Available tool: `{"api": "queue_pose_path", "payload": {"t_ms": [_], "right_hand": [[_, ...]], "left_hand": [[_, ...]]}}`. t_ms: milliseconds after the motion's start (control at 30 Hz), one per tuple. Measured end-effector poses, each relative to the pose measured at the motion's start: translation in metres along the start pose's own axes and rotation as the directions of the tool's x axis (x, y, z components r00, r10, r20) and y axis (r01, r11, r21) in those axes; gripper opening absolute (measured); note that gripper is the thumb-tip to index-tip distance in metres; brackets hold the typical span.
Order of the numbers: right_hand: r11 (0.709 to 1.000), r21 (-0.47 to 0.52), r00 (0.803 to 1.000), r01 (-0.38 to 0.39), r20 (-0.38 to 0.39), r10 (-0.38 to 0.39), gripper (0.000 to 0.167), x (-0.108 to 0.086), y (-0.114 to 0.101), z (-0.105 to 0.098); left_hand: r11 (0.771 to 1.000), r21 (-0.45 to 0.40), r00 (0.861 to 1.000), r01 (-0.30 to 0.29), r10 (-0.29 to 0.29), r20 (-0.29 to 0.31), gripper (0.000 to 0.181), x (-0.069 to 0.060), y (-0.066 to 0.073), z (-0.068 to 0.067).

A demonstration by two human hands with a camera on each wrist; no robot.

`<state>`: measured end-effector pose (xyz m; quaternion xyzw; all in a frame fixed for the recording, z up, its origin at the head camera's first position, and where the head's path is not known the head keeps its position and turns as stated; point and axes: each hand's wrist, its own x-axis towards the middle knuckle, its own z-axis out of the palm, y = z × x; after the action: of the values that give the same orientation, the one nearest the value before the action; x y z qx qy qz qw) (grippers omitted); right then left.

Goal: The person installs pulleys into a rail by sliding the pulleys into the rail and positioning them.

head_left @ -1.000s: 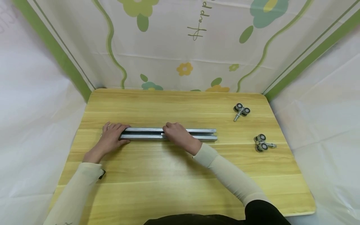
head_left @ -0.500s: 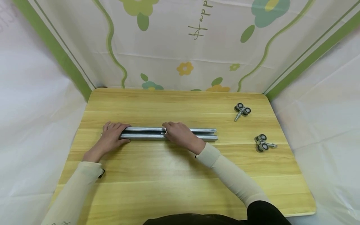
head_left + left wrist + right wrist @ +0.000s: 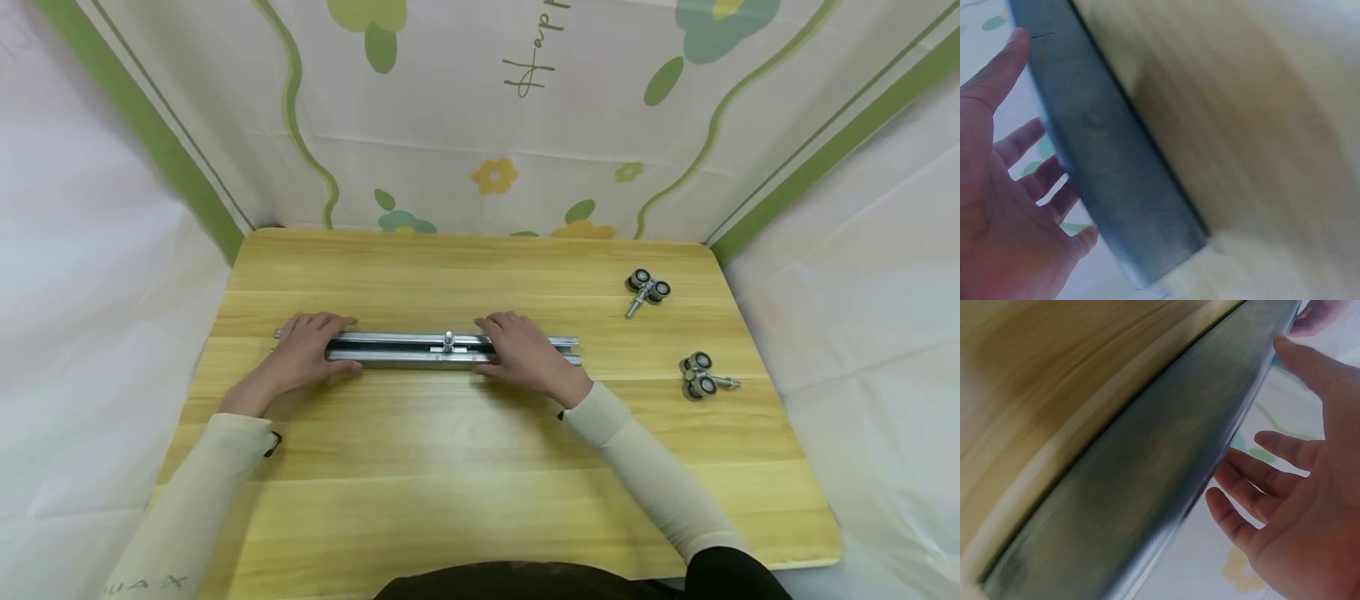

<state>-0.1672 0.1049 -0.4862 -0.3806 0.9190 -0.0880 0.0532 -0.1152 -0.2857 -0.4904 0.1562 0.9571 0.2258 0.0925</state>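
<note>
A slotted metal rail (image 3: 397,363) lies crosswise on the wooden table. Out of its slot, between the two hands, stands a bolt (image 3: 448,342) with a flat light plate at its base. The left hand (image 3: 296,358) straddles the rail's left part, thumb on the near side and fingers on the far side. Farther right the right hand (image 3: 528,357) grips the rail the same way. Both wrist views show the rail's smooth side (image 3: 1107,144) close up, with a thumb at its edge. Each palm covers part of the slot in the head view.
Two roller pieces with threaded bolts rest on the table's right side, one (image 3: 647,292) farther back and one (image 3: 701,379) nearer. A patterned cloth (image 3: 435,108) hangs behind the table (image 3: 480,492), with white sheets at both sides.
The right hand has let go of the bolt piece and moved right onto the rail, uncovering the upright bolt. The left hand has stayed by the rail's left part.
</note>
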Motion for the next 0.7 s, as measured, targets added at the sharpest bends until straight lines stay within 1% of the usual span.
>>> {"api": "queue_pose_path", "payload": {"t_ms": [167, 267, 333, 400, 467, 500, 567, 700], "right_hand": [[0.999, 0.021, 1.000, -0.026, 0.006, 0.026, 0.084, -0.015, 0.016, 0.003], [0.999, 0.032, 0.999, -0.034, -0.001, 0.034, 0.083, -0.023, 0.025, 0.006], [0.998, 0.037, 0.999, -0.045, -0.003, 0.046, 0.083, -0.029, 0.031, 0.007], [0.997, 0.045, 0.998, -0.062, -0.005, 0.062, 0.083, -0.034, 0.036, 0.008], [0.996, 0.052, 0.997, -0.076, -0.010, 0.076, 0.083, -0.038, 0.041, 0.009], [0.995, 0.055, 0.996, -0.083, -0.011, 0.084, 0.083, -0.040, 0.043, 0.009], [0.994, 0.060, 0.996, -0.090, -0.016, 0.091, 0.081, -0.043, 0.046, 0.010], [0.994, 0.068, 0.995, -0.091, -0.021, 0.092, 0.075, -0.048, 0.049, 0.012]], "left_hand": [[0.999, -0.014, 0.999, -0.043, 0.044, 0.012, 0.080, 0.011, 0.014, -0.006], [0.998, -0.019, 0.997, -0.068, 0.068, 0.026, 0.081, 0.020, 0.026, -0.009], [0.995, -0.023, 0.995, -0.096, 0.097, 0.032, 0.080, 0.027, 0.037, -0.010], [0.990, -0.023, 0.990, -0.139, 0.140, 0.032, 0.078, 0.034, 0.049, -0.011], [0.982, -0.029, 0.982, -0.187, 0.188, 0.034, 0.075, 0.042, 0.060, -0.012], [0.979, -0.040, 0.978, -0.201, 0.203, 0.041, 0.074, 0.046, 0.066, -0.012], [0.974, -0.064, 0.973, -0.219, 0.223, 0.057, 0.071, 0.053, 0.077, -0.012], [0.969, -0.105, 0.967, -0.224, 0.235, 0.100, 0.069, 0.064, 0.095, -0.010]]}}
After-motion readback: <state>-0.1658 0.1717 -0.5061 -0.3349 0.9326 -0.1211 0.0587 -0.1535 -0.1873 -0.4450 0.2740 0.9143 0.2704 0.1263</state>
